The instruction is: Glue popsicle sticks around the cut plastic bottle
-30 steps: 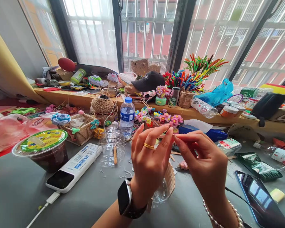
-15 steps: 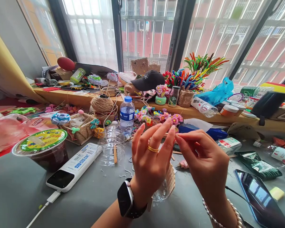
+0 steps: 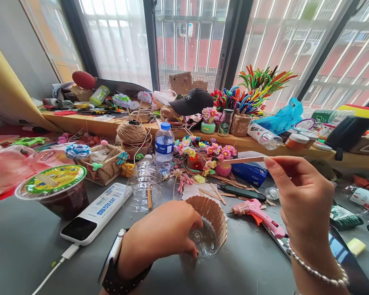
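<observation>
A cut-off clear plastic bottle bottom lies tilted on the grey table, its open end toward me. Flat wooden craft sticks line its far and right sides. My left hand, wearing a watch, grips it at the left edge, and some fingers are hidden. Raised on the right, my right hand pinches one craft stick by its end, so that it points left. Below that stick a pink glue gun rests on the table, its nozzle toward the bottle bottom.
Loose sticks and a dark green-handled cutter lie behind the bottle bottom. A water bottle, a lidded cup, a white power bank and a dark phone surround the work area. Crafts crowd the windowsill.
My hands have moved apart. The left has dropped to the bottle bottom and grips it; the right has shifted right, with the craft stick now plainly visible. The glue gun is uncovered.
</observation>
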`<state>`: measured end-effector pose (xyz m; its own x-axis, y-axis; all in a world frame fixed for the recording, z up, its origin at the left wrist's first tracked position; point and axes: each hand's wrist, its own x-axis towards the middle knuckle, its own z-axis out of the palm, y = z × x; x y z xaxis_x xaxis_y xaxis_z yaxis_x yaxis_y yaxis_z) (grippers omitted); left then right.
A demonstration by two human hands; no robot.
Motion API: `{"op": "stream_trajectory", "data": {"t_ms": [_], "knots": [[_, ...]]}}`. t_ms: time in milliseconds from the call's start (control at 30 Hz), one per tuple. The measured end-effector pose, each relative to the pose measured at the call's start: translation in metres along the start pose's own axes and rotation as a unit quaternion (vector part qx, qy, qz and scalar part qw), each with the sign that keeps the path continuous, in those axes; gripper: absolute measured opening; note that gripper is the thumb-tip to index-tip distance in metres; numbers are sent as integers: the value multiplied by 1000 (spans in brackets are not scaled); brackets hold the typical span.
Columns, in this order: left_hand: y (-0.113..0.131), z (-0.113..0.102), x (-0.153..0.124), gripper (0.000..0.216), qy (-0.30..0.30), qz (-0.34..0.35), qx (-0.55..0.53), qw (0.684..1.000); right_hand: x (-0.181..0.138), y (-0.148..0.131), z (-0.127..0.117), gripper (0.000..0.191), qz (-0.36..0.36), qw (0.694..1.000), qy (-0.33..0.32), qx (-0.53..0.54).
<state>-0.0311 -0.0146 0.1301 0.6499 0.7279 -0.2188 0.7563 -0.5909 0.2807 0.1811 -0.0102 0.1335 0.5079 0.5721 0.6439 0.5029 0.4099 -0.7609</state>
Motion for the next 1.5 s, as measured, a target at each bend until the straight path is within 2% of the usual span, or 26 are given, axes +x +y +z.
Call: {"op": "stream_trajectory", "data": {"t_ms": [133,200,300,400,500,633,900,1000,1133,1500], "knots": [[3,-2,7,14,-52,8,-11,999,4,6,0,18,26,999,-3,26],[3,-5,9,13,-55,35,-18,998,6,9,0,18,47,998,-9,50],[0,-9,16,17,2,93,-21,995,11,13,-2,16,92,990,-28,102],[-7,-10,30,24,67,121,-41,990,17,18,-9,15,154,970,-93,166],[-15,-8,45,29,68,142,-100,982,21,23,-15,17,214,936,-198,199],[-21,0,61,30,68,152,-158,973,20,30,-13,18,259,873,-353,217],[-23,7,70,31,69,131,-201,968,9,48,11,23,289,758,-536,233],[-25,7,70,31,65,136,-209,966,5,56,18,23,316,731,-559,230],[-27,7,69,31,50,143,-221,963,-1,63,27,26,341,711,-575,219],[-31,4,68,28,25,166,-229,959,-6,71,34,26,336,704,-580,237]]}}
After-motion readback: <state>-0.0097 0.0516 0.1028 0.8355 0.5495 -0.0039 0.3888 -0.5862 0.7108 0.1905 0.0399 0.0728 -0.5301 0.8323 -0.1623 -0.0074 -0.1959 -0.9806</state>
